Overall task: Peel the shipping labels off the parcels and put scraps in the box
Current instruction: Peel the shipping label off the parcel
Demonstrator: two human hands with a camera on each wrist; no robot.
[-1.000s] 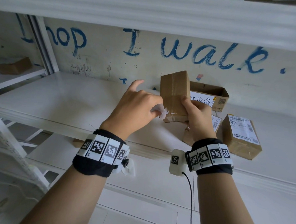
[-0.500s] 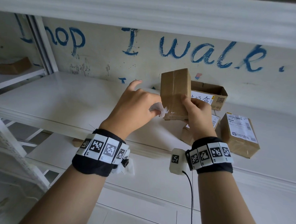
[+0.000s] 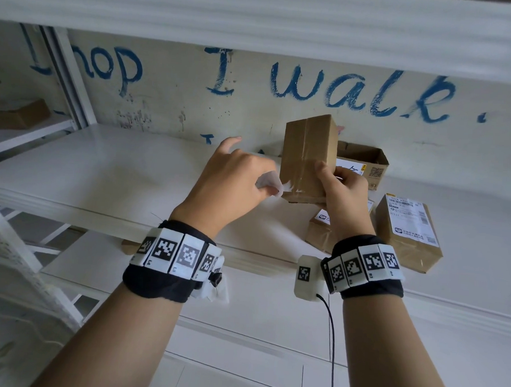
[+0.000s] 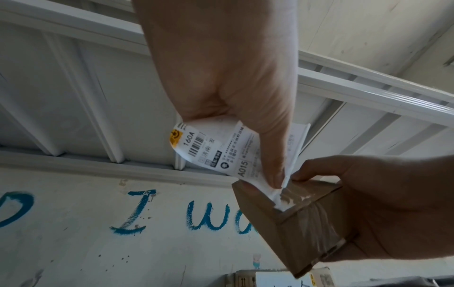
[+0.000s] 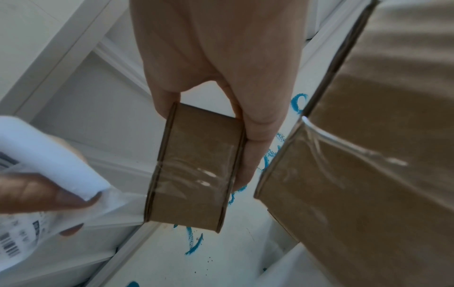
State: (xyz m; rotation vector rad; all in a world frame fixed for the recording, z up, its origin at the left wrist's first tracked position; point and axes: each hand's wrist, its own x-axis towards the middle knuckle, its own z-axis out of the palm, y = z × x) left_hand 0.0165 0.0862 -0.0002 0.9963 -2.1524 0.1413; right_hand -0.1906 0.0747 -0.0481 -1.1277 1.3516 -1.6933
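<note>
My right hand grips a small brown taped parcel and holds it upright above the white shelf. My left hand pinches the white shipping label between thumb and fingers. In the left wrist view the label is peeled up and curled. It still sticks at a torn strip on the edge of the parcel. The right wrist view shows the parcel clamped between thumb and fingers, with the label at its left. An open cardboard box stands behind the parcel.
Two more labelled parcels lie on the shelf at the right: a larger one and a smaller one below my right hand. The wall with blue lettering closes the back. Another shelf board hangs overhead.
Both hands and the parcel have barely shifted, a little up and to the right. The left hand keeps its pinch on the label, which stays attached at the parcel's lower edge.
</note>
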